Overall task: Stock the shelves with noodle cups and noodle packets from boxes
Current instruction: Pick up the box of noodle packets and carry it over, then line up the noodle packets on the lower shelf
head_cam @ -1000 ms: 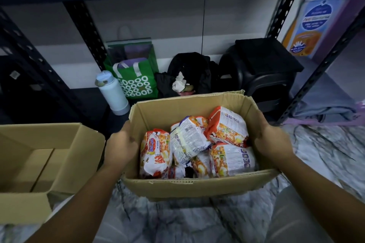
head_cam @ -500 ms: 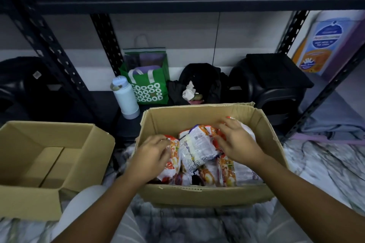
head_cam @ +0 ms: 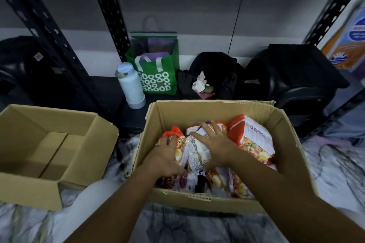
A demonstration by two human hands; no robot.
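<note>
An open cardboard box [head_cam: 209, 109] stands on the marble floor in front of me, holding several noodle packets. My left hand [head_cam: 165, 157] is inside it at the left, its fingers curled over the top of an orange-red noodle packet [head_cam: 180, 151]. My right hand [head_cam: 216, 145] lies spread with straight fingers on a white-backed packet [head_cam: 194, 156] in the middle. Another orange packet [head_cam: 253, 140] leans against the box's right side. The black metal shelf [head_cam: 110, 23] rises behind the box.
An empty cardboard box [head_cam: 59, 182] sits at the left. On the low shelf behind stand a white bottle [head_cam: 131, 85], a green tote bag [head_cam: 158, 79], a black bag [head_cam: 216, 71] and a black bin [head_cam: 294, 79]. A slotted upright [head_cam: 327, 12] rises at the right.
My hands left the box's outer sides and reached in. The left hand now grips the left packet and the right hand has shifted from the right packet onto the middle one.
</note>
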